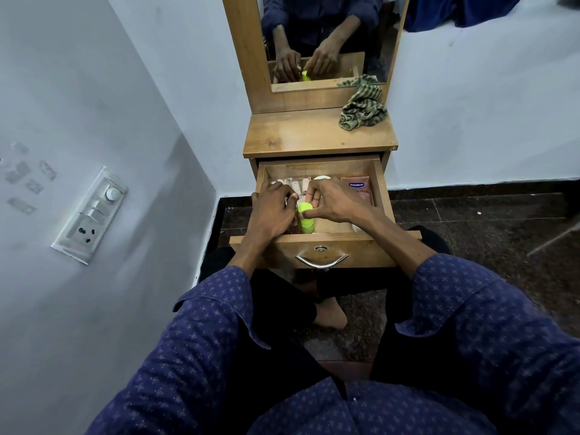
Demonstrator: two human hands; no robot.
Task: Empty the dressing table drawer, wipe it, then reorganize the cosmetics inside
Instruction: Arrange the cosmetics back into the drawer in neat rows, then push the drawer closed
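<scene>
Wooden drawer — glossy (cylindrical) green bottle

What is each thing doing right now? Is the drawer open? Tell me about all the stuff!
Drawer: pulled open, cosmetics inside.
Green bottle: in the drawer, capped, between both hands.
Left hand: fingers curled by the bottle; grip unclear.
Right hand: fingers pinch the bottle's cap.
Vaseline pack: lying flat at the drawer's back right.
Striped cloth: crumpled on the tabletop, untouched.
Mirror: upright, reflecting the hands.
</scene>
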